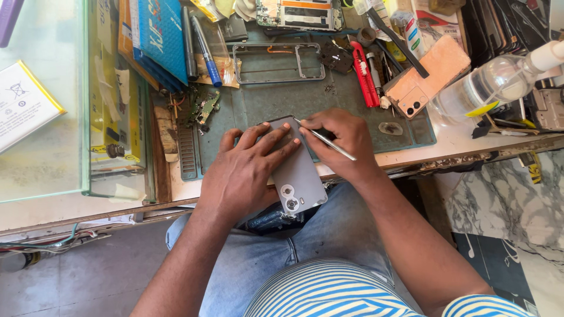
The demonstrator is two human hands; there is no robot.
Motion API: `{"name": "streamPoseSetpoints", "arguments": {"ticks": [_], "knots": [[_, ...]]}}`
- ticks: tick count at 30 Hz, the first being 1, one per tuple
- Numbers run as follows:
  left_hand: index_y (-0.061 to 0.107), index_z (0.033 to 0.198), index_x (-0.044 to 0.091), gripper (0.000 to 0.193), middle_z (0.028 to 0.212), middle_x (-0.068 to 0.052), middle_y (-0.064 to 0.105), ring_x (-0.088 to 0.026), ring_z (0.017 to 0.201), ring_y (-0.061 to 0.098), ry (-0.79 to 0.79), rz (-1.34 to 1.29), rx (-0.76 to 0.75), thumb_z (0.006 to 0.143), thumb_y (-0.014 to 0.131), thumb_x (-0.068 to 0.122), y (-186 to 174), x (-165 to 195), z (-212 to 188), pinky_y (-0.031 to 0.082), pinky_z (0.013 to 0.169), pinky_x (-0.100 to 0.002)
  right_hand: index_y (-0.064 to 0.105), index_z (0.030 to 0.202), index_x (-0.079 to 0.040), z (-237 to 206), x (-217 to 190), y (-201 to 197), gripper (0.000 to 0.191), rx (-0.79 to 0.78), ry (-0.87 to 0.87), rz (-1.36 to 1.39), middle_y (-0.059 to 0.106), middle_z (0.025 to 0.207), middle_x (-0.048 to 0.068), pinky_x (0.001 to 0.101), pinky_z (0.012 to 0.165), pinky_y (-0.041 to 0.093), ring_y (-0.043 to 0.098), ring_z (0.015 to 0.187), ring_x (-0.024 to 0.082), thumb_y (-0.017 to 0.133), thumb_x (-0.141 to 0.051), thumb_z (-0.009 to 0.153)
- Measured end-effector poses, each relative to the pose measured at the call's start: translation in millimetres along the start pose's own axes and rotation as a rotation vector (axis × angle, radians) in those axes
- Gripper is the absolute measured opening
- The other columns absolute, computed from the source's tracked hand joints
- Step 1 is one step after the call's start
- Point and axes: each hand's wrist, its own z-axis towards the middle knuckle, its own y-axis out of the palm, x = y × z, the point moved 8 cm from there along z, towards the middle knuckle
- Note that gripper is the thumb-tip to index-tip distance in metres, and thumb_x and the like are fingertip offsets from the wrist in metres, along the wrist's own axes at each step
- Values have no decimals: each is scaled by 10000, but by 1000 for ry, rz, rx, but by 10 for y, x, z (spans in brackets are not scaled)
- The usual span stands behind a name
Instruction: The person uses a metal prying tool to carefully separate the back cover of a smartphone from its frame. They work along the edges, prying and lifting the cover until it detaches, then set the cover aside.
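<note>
Grey and matte, a smartphone (296,170) is lying face down at the near edge of the table (458,144), half on a green work mat (264,105) and half overhanging the person's lap, its round camera lenses pointing toward the person. The left hand (247,170) is pressing flat on the back cover, fingers spread, pinning it steady rather than closing around it. The right hand (346,138) is pinching a thin metal tool (326,141), its tip touching the cover's far edge. This looks like the start of prying the back open; the next move likely calls for gentle, shallow leverage along the seam. Loose parts, a red-handled tool (364,79) and a peach phone cover (426,76) are lying beyond.
</note>
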Motion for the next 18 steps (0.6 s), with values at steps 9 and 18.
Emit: {"name": "streamPoseSetpoints", "arguments": {"ticks": [9, 18], "knots": [[565, 1429, 241, 878, 1526, -21, 490, -279, 1384, 429, 19, -1, 15, 586, 811, 260, -36, 2, -44, 327, 1109, -485, 719, 1111, -22, -92, 193, -87, 169, 90, 271, 193, 758, 923, 83, 245, 685, 558, 693, 782, 87, 768, -121, 982], [521, 1463, 188, 715, 1508, -43, 503, -287, 1387, 454, 84, 46, 29, 782, 712, 290, 24, 75, -142, 356, 1091, -485, 766, 1034, -72, 218, 46, 128, 188, -240, 130, -300, 688, 911, 155, 436, 725, 528, 681, 854, 342, 765, -217, 916]]}}
